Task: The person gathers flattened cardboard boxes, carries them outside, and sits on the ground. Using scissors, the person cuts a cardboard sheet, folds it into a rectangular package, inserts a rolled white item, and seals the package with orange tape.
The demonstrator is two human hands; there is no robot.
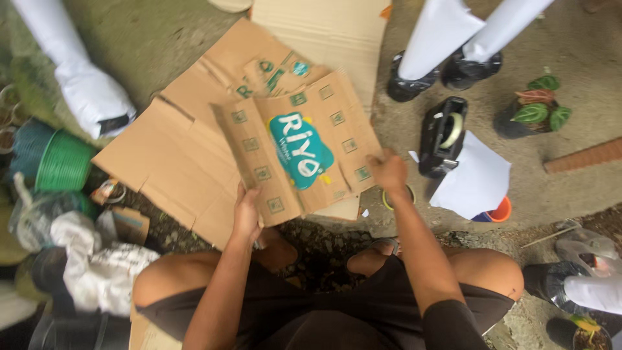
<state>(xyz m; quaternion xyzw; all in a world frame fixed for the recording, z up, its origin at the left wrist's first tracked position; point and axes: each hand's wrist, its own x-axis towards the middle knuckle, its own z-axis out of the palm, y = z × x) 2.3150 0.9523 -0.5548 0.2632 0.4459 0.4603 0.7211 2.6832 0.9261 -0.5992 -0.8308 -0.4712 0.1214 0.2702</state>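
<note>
A flattened cardboard box piece [298,152], printed with a teal label and small green squares, is held up between both hands over the ground, in front of the seated person's knees. The left hand [247,217] is closed on the lower edge of the piece, with the fingers wrapped behind it and the thumb on the printed face. The right hand [387,171] is clenched on the right-hand edge, gripping the flap there. The step in hand is judged to be the handling or folding of this piece: it is tilted and lifted clear of the larger cardboard sheet [175,155] spread beneath it. A steady two-handed grip along the creases would be called for in any further bending, since the flaps hang loose.

The surface is bare concrete ground with gravel and dirt near the knees. A black tape dispenser [442,136] is set just to the right of the held piece, beside a white paper sheet [476,181] and an orange cup [500,210]. A small potted plant [534,107] stands farther right. Green coiled baskets [61,162] and crumpled white cloth [97,266] are piled at the left. Other people's white-sleeved limbs [91,97] are seen at the upper corners.
</note>
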